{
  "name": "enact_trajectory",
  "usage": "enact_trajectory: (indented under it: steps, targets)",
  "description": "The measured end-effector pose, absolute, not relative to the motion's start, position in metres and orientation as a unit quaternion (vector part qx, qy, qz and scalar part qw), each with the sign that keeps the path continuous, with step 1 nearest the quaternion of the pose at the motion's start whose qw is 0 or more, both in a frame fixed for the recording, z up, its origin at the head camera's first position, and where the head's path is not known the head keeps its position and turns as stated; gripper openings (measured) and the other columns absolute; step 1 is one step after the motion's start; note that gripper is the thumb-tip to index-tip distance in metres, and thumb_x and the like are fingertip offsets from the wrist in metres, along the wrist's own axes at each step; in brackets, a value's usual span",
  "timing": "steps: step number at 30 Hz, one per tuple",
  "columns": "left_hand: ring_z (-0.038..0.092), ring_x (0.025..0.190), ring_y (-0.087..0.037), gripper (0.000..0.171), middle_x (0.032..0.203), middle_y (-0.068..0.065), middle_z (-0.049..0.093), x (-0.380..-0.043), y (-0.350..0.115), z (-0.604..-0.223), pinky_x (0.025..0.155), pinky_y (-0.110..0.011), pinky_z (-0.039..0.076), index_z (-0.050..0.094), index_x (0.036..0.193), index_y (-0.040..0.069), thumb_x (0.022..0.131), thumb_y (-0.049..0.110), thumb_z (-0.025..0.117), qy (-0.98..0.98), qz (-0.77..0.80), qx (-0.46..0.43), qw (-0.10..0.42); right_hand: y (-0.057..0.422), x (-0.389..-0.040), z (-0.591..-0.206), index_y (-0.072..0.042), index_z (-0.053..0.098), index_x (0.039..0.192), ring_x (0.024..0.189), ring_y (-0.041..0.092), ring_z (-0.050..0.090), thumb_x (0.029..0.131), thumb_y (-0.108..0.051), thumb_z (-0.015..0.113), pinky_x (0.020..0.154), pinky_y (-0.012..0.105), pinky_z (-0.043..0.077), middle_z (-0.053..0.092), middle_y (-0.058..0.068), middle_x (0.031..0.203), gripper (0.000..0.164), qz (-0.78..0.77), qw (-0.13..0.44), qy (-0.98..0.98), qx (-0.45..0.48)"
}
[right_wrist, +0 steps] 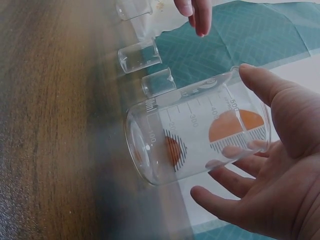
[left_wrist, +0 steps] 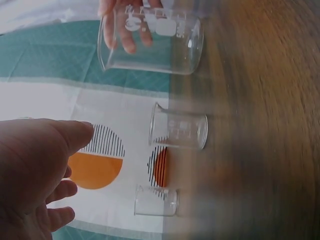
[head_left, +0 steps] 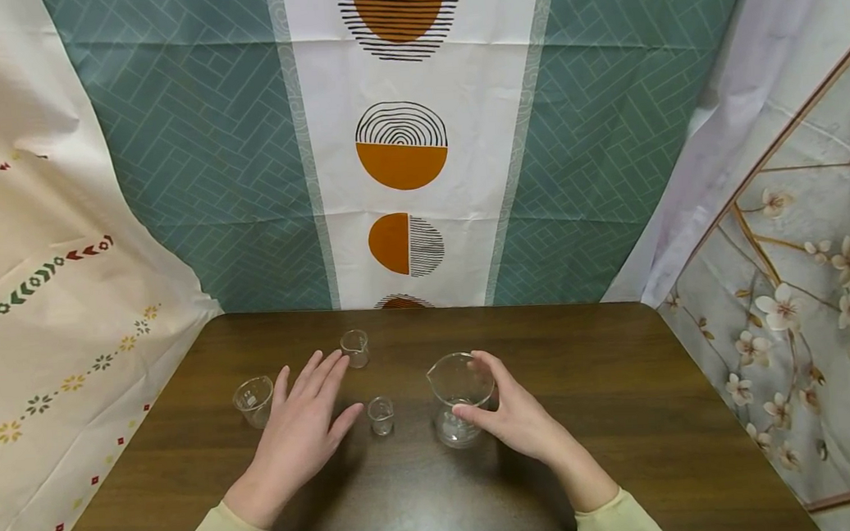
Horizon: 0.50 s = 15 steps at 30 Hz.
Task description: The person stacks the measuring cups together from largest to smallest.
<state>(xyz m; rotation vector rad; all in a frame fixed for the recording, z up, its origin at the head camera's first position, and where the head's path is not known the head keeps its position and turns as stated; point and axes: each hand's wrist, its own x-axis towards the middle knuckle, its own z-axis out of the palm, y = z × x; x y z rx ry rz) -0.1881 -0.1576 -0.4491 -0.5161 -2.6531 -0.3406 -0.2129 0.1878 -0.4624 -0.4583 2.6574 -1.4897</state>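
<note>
A large clear glass beaker (head_left: 458, 438) with a spout stands right of the table's middle. My right hand (head_left: 513, 420) holds it near the rim, thumb on the near side and fingers round the far side. White graduations show on its wall (right_wrist: 192, 107) in the right wrist view. My left hand (head_left: 299, 435) is held over the table, fingers stretched forward and thumb spread, with nothing in it. Just right of its thumb stands a tiny beaker (head_left: 380, 417). Beyond its fingertips is another small beaker (head_left: 354, 348). A medium beaker (head_left: 254, 405) sits to its left, partly behind the hand.
All the beakers are on a dark brown wooden table (head_left: 588, 369). A green and white patterned cloth (head_left: 239, 147) hangs along its far edge. Printed cloths hang at the left (head_left: 52, 324) and the right (head_left: 793, 338).
</note>
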Motion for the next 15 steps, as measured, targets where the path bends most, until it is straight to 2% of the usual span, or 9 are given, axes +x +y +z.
enact_trajectory:
  steps: [15]
  targets:
    - [0.041,0.157,-0.044,0.070,0.164,-0.019,0.053,-0.190,-0.180,-0.450,0.123,-0.077,0.021,0.054,0.160,0.002,0.104,0.035,0.080,-0.953,-0.132,-0.162,0.218,0.187,-0.210,-0.460,-0.022,0.037,0.168,0.144,0.035,0.056,0.098,-0.043,0.087,0.117,0.056,0.045,0.055,0.002,0.160,0.089,-0.488,0.026,0.858,-0.157]
